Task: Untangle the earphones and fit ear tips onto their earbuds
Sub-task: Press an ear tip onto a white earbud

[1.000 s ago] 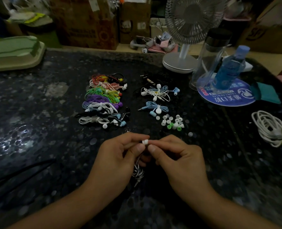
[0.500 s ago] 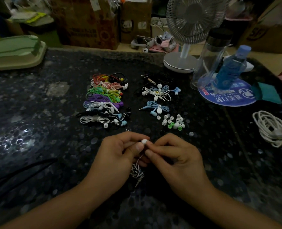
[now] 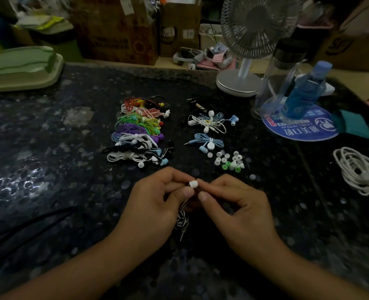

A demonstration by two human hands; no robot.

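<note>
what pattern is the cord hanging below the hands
Black and white stripes on the cord, seen in the head view.

Cluttered home workspace, dark speckled tabletop (image 3: 49, 148), cardboard boxes (image 3: 118, 33) behind, desk fan (image 3: 250, 37), water bottle (image 3: 302, 92)

Bundled earphones (image 3: 139, 135) lie left of loose ear tips (image 3: 229, 161), fan (image 3: 244, 61) behind.

Dim, underexposed; glare patch on table (image 3: 31, 180) left; edges warped, soft.
</note>
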